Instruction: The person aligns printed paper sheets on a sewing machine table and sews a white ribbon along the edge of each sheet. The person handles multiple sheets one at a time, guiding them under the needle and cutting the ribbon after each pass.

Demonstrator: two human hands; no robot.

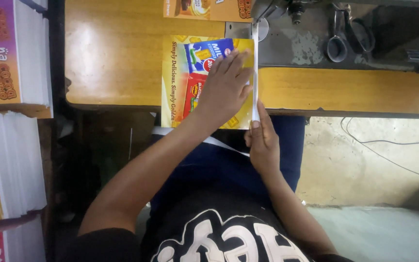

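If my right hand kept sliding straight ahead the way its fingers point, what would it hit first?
Probably the sewing machine head. The right hand points up along the white strip edging the yellow printed sheet, which runs toward the machine's needle area; depth there is unclear.

Wooden table (pixel 122 53) over pale concrete floor (pixel 374 233)

printed sheet (pixel 180 77): its middle is covered by the left hand (pixel 225 87).
white strip (pixel 255 73): its low end is hidden under the right hand (pixel 263 143).
right fingers (pixel 255 127): mostly tucked out of sight.
sewing machine (pixel 277 9): cut off by the top edge.
scissors (pixel 338 34): blurred, partly in shadow.
paper stacks (pixel 10 160): cut off at the left edge.
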